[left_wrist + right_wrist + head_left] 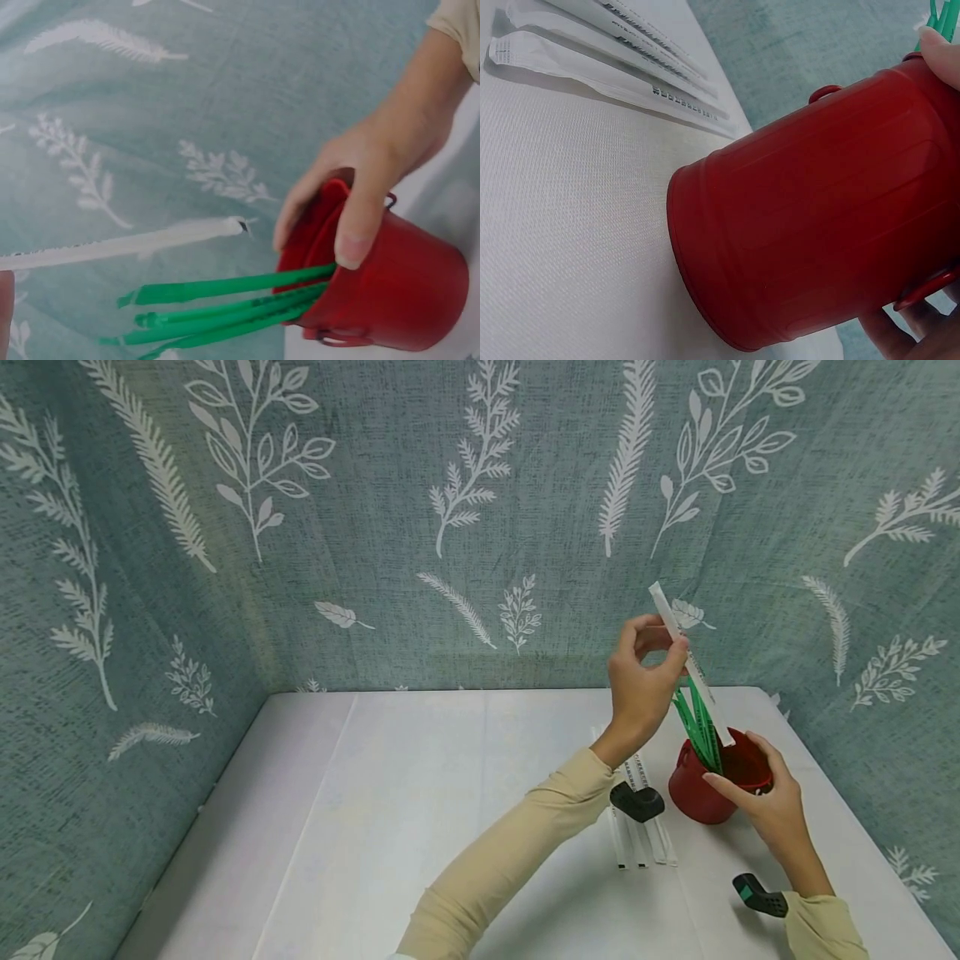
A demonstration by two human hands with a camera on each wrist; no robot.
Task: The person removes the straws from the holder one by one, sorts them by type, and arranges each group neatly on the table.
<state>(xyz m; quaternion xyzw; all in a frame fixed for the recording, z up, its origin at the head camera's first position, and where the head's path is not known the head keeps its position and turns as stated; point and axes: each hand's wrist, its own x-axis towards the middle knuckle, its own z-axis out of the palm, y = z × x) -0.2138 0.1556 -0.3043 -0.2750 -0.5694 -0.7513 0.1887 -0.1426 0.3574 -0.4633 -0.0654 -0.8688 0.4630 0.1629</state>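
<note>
My left hand (645, 681) pinches a long white paper-wrapped straw (663, 610) between thumb and fingers, holding it slanted with its lower end over a red bucket (701, 797). That straw (135, 246) is apart from the green ones in the left wrist view. Around the bucket's rim, my right hand (780, 814) keeps a grip, thumb on one side and fingers on the other. Several green wrapped straws (701, 727) lean inside the bucket, tops sticking out; their lower ends are hidden. More white wrapped straws (615, 82) lie side by side on the table, partly covered by my left wrist.
The white table (420, 793) meets a patterned green cloth wall (390, 527) at its back and sides. A black wrist camera (637, 802) is on the left wrist, and another black camera (759, 895) is on the right. The bucket stands near the table's right edge.
</note>
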